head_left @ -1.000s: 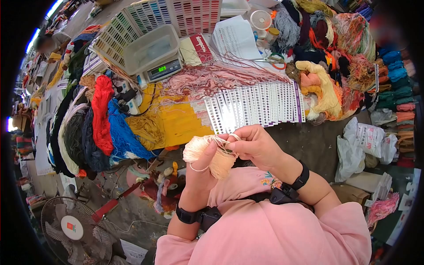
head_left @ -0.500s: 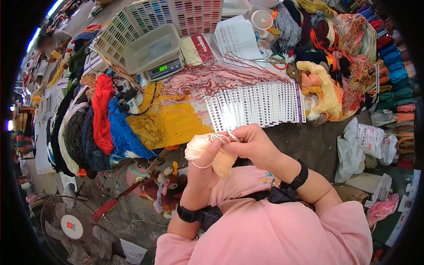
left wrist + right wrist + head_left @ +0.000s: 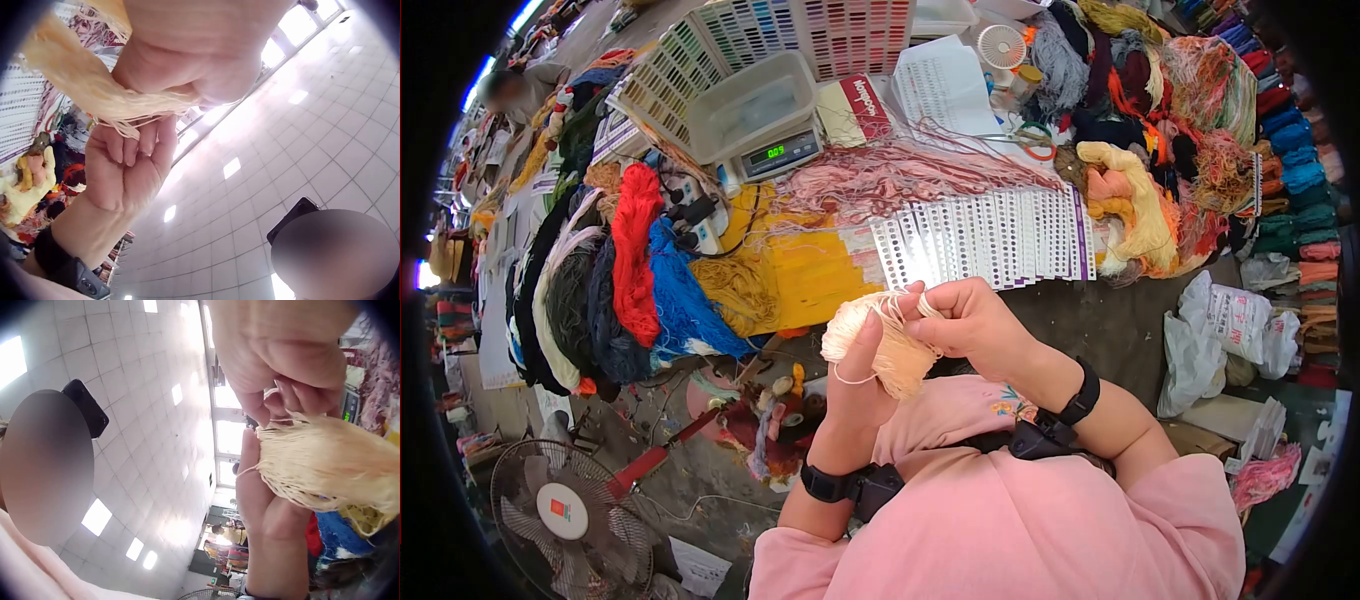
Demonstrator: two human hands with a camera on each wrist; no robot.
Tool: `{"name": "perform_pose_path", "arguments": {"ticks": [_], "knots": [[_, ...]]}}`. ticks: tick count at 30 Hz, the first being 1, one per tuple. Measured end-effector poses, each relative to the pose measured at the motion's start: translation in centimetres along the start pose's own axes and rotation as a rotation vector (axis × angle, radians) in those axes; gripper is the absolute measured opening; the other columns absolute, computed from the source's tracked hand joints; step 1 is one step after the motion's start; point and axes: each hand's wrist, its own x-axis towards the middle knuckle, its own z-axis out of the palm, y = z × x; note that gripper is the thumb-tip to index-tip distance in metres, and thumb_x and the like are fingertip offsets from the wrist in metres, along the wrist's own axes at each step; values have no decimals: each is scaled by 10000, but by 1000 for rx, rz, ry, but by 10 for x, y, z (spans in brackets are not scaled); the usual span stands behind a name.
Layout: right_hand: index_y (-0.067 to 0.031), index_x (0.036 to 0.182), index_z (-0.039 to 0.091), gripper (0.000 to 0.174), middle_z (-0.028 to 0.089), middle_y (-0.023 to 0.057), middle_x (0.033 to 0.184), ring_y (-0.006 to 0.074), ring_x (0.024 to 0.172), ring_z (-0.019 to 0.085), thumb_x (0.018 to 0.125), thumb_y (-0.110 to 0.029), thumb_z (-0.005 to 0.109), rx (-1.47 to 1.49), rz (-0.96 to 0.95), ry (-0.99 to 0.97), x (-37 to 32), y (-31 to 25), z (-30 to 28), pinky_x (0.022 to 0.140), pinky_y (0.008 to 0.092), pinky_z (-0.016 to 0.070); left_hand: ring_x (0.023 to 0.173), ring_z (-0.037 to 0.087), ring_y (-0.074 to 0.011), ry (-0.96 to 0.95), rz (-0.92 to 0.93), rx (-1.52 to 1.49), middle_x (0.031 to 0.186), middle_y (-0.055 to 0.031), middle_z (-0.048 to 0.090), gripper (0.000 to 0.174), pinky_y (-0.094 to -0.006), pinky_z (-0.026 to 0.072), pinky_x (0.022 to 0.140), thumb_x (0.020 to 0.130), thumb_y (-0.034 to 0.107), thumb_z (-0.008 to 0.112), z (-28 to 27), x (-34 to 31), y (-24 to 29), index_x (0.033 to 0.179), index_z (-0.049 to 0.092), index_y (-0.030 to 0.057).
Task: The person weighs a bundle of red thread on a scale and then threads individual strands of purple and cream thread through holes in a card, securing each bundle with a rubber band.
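Note:
A cream yarn skein (image 3: 905, 362) is held between both hands in front of the chest. My left hand (image 3: 858, 375) grips its left end, thumb up along the strands, a loose strand looped round the thumb's base. With thumb and fingers my right hand (image 3: 972, 325) pinches strands at the skein's top. The right wrist view shows the skein (image 3: 325, 459) spread over the left hand (image 3: 269, 506), the right hand (image 3: 281, 356) above it. In the left wrist view strands (image 3: 134, 106) pass from the left hand (image 3: 194, 44) to the curled right fingers (image 3: 147, 140).
Beyond the hands lie perforated sample cards (image 3: 985, 238), a pink yarn bundle (image 3: 900, 178), a scale (image 3: 781, 152) and a plastic tub (image 3: 752, 105). Coloured skeins (image 3: 636, 260) hang at the left, more yarn (image 3: 1140, 215) at the right. A fan (image 3: 563, 510) stands at lower left.
The right hand has shifted slightly at the top of the skein, and its strands now stand in a raised loop by the fingertips. The left hand still grips the skein.

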Motion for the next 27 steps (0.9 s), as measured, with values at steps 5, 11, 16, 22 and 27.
{"name": "perform_pose_path", "arguments": {"ticks": [5,11,16,22,27], "knots": [[19,796,590,90,501,-28,603,19,512,429,742,-47,561,61,31,-9,6,6,-3,439,175,336,971,500,-221,-57,-4,-58,1135,-134,464,296,-348,427,809,789,126,506,-9,1,4,1044,495,-23],[17,764,587,66,536,-12,644,21,555,454,732,-38,569,-41,-109,49,10,13,4,471,170,354,938,509,-204,-6,143,172,1023,-117,517,265,-335,448,765,721,-13,537,-10,3,5,985,514,-20],[-3,754,570,39,551,0,672,36,559,471,743,-39,562,104,-117,25,11,14,8,493,180,376,859,534,-172,91,96,87,924,-99,547,198,-296,461,710,731,-7,530,-6,1,12,928,533,-21],[-33,771,511,28,517,26,643,60,469,401,775,-61,510,555,197,-253,6,20,-18,428,188,312,565,511,-101,-123,-15,7,775,-57,570,201,-225,426,540,753,53,537,-49,-6,29,943,539,-14],[-34,738,513,41,480,26,605,58,461,356,759,-68,523,397,414,-348,0,5,-22,412,194,275,408,394,-73,-68,-110,505,521,-1,486,208,-219,324,396,807,196,475,-13,13,38,829,566,10]]}}
